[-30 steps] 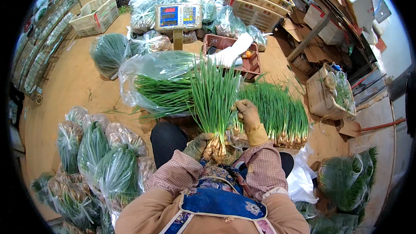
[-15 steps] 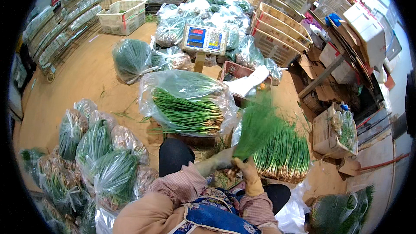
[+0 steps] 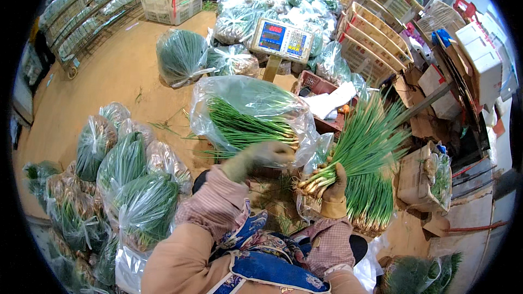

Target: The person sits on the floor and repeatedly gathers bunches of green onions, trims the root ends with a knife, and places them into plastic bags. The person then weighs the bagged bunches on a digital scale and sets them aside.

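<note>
My gloved right hand (image 3: 334, 188) is closed round the white root ends of a bunch of green onions (image 3: 366, 142), whose long leaves fan out up and to the right. Under them, a thick row of more green onions (image 3: 369, 201) lies by my right knee. My left hand (image 3: 269, 155), also gloved, is lifted in front of the open clear bag (image 3: 234, 88); motion smears its fingers. Inside that bag green onions (image 3: 248, 125) lie with roots to the right. Just behind it stands a scale's display (image 3: 281, 40) on a post.
Several filled bags of greens (image 3: 136, 201) crowd the floor at left, and a large heap of bags (image 3: 272, 8) lies behind the scale. A red crate (image 3: 315, 83), stacked beige crates (image 3: 376, 43) and a crate with greens (image 3: 417, 179) stand to the right. A white crate (image 3: 172, 4) sits farther back.
My hands have parted: the left moved up toward the bag, while the right carried the bunch of green onions up and right. The bunch was blurred before and now shows clearly. The view has shifted.
</note>
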A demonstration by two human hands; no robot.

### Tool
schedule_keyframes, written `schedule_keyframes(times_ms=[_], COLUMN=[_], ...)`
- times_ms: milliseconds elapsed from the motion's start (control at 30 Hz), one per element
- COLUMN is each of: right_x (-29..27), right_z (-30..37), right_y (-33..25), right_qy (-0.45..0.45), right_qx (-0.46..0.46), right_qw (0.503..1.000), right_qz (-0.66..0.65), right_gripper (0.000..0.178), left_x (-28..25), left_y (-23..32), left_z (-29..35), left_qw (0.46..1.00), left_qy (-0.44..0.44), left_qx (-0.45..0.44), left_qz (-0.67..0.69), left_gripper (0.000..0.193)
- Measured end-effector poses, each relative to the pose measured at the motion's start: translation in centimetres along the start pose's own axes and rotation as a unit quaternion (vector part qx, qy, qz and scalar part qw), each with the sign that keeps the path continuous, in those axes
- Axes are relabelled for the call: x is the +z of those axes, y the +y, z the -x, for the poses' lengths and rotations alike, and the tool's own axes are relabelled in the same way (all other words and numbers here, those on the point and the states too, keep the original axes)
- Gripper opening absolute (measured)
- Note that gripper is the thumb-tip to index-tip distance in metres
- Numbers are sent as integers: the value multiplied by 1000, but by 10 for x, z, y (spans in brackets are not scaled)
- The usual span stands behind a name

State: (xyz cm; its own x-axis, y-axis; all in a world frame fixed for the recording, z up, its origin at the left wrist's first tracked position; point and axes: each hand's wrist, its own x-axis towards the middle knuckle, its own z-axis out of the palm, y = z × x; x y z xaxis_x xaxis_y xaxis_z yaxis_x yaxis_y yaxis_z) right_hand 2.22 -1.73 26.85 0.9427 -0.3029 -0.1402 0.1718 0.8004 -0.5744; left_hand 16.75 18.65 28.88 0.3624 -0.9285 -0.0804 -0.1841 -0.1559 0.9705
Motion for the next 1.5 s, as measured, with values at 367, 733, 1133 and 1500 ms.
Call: schedule_keyframes(times_ms=[367, 733, 1133, 1500], right_x=[124, 35, 65, 18], right_z=[-86, -221, -157, -73], right_y=[73, 104, 61, 28], right_qy=[-278, -181, -194, 31], right_qx=[-40, -72, -144, -319], right_qw=[781, 260, 309, 568], right_qz=[557, 946, 920, 758], right_gripper=[49, 72, 79, 72], left_x=[-100, -132, -101, -70], left_y=[-93, -67, -6, 43], left_z=[9, 49, 70, 118], left_qw=[710, 675, 817, 701], left_qy=[651, 652, 501, 659], left_qx=[48, -42, -200, -36], left_qz=[-266, -344, -203, -269], left_gripper=[33, 32, 29, 70])
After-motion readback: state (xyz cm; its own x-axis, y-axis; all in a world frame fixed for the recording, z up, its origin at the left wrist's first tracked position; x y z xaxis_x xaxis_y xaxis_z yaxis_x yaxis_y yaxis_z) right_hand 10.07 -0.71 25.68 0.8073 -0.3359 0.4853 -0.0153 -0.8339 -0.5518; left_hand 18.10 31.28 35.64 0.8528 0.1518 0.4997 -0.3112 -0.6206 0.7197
